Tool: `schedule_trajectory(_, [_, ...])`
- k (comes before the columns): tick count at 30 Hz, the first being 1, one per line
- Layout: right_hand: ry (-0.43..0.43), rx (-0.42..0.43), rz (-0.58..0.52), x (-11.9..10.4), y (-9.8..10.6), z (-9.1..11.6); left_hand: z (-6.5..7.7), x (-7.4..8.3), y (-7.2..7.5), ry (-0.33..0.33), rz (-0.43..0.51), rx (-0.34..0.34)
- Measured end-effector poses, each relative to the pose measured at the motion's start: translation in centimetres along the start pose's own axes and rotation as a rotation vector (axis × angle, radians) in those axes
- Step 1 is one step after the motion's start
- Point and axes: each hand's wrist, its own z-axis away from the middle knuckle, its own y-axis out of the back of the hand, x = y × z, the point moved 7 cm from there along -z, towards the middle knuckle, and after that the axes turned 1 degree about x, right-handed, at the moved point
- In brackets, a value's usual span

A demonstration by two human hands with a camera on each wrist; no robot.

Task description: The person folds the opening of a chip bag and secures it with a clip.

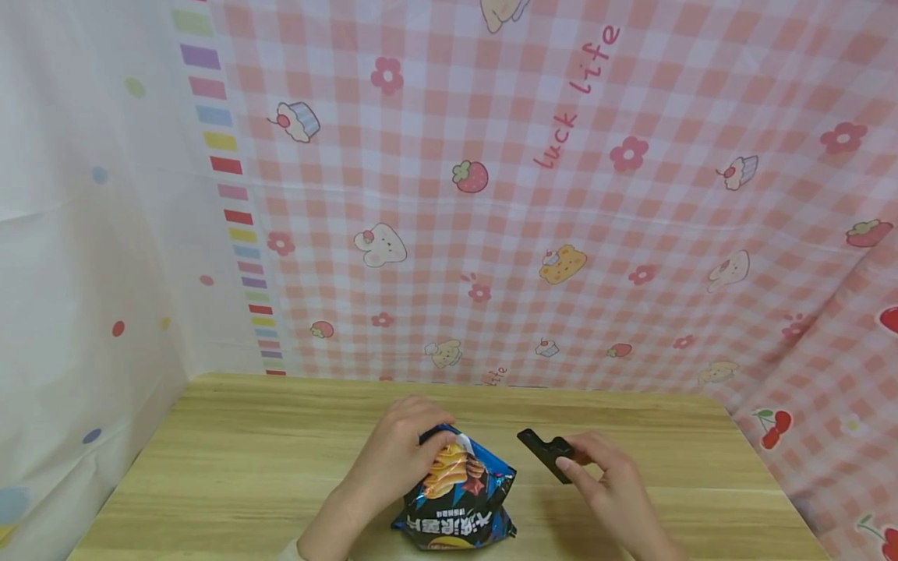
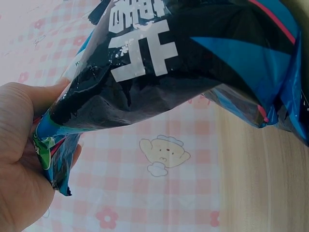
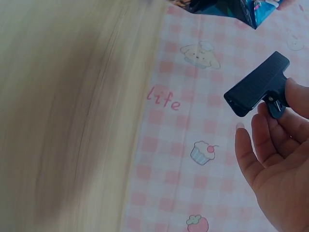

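Observation:
My left hand (image 1: 403, 444) grips the top edge of a black and blue chip bag (image 1: 459, 495), which stands tilted on the wooden table in the head view. Up close in the left wrist view, the puffed bag (image 2: 145, 92) stretches right from the thumb and fingers, its crimped end bunched in the palm. To the right of the bag, my right hand (image 1: 613, 483) holds a black bag clip (image 1: 547, 456). The right wrist view shows this clip (image 3: 258, 84) pinched at its handles between thumb and fingers, its long flat bar pointing away from the hand.
The light wooden table (image 1: 231, 467) reaches back to a pink checked cloth (image 1: 435, 234) with cartoon prints, hung behind it. A white dotted cloth (image 1: 84, 234) hangs at the left, and a cherry-printed cloth (image 1: 828, 436) at the right.

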Motion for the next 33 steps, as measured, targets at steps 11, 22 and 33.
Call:
schedule_trajectory(11, [0.017, -0.002, -0.067, -1.2, -1.3, -0.1, 0.0, 0.0, 0.0, -0.005, -0.004, 0.006])
schedule_trajectory(22, [0.123, 0.001, -0.097, -2.0, -2.0, 0.0, 0.0, 0.0, 0.0, -0.018, -0.008, 0.012])
schedule_trajectory(33, [0.194, 0.011, -0.140, -2.7, -2.4, -0.1, 0.0, 0.0, 0.1, -0.021, 0.001, 0.016])
